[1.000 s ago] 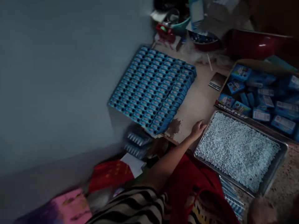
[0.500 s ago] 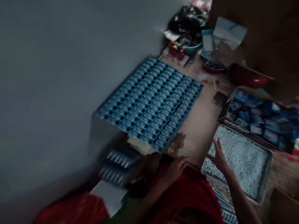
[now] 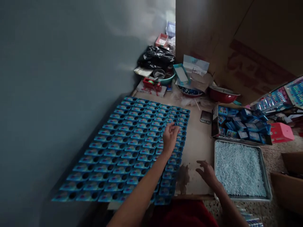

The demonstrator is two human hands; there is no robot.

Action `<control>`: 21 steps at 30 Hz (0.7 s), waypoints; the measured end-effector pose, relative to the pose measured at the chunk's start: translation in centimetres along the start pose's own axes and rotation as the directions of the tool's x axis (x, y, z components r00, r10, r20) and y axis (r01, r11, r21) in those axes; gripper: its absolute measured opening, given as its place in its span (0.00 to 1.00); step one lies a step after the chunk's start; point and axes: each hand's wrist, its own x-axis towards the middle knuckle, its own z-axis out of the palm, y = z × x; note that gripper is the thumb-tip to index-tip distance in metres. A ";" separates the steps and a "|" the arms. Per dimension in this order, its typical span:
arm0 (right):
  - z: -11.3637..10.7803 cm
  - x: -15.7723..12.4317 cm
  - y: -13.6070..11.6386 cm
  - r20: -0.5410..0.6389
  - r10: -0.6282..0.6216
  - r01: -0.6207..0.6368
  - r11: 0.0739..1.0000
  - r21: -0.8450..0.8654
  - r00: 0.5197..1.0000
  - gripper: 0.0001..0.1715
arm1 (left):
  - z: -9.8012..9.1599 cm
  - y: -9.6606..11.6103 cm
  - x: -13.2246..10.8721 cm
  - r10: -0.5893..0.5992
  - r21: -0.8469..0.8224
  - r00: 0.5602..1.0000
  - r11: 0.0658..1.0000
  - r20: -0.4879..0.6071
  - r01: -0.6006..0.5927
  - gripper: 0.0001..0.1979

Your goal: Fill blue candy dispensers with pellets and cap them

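My left hand (image 3: pixel 169 138) hovers over the right-hand columns of the blue cards (image 3: pixel 127 151). Its fingers are loosely bent and a little apart, and I see nothing held. The cards lie in tight rows, each with a dark round spot at its right end. My right hand (image 3: pixel 207 172) is above the table (image 3: pixel 197 138), just left of a metal tray (image 3: pixel 266 176) filled with pale blue granules (image 3: pixel 240 168). Its thumb and fingers are spread, with nothing in them.
Beyond the tray, a carton (image 3: pixel 214 123) holds many small blue packets. A small digital scale (image 3: pixel 205 116) lies left of it. Farther back are a red tape dispenser (image 3: pixel 151 84), a black plastic bag (image 3: pixel 157 57) and a red bowl (image 3: pixel 223 94). A wall (image 3: pixel 59 78) borders the left.
My view has swung toward the right and levelled. My left hand has moved from the table's near edge up over the cards. My right hand has left the tray for the table beside it.
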 end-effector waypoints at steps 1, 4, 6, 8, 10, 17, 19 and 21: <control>-0.3 1.3 -0.5 -0.008 0.033 -0.032 0.994 0.100 0.999 0.21 | 2.3 0.4 2.9 -0.057 -0.086 0.998 0.995 -0.009 0.056 0.25; -1.6 7.2 -2.8 -0.066 0.131 -0.089 0.894 0.439 0.989 0.23 | 8.4 1.3 11.2 -0.211 -0.191 0.976 0.961 -0.044 0.199 0.20; -2.9 12.5 -4.6 -0.101 0.201 -0.088 0.754 0.651 0.974 0.29 | 11.1 1.5 15.8 -0.233 -0.176 0.970 0.960 -0.065 0.219 0.16; -4.7 18.3 -6.6 -0.115 0.251 -0.059 0.592 0.804 0.961 0.33 | 12.4 1.1 19.5 -0.218 -0.146 0.972 0.968 -0.092 0.203 0.15; -6.5 24.3 -8.4 -0.129 0.264 -0.006 0.459 0.889 0.956 0.36 | 12.5 0.5 22.3 -0.200 -0.119 0.972 0.975 -0.120 0.186 0.15; -9.9 40.1 -15.2 0.034 0.134 -0.056 0.166 0.985 0.990 0.15 | 10.7 -0.5 28.3 -0.235 -0.130 0.971 0.965 -0.049 0.227 0.22; -10.0 43.0 -17.0 0.131 0.125 -0.144 0.100 0.984 0.983 0.07 | 11.5 -0.4 30.1 -0.262 -0.147 0.964 0.953 0.036 0.264 0.22; -10.0 45.4 -18.2 0.138 0.164 -0.151 0.070 0.986 0.977 0.03 | 12.7 -0.6 32.0 -0.286 -0.155 0.952 0.941 0.111 0.301 0.22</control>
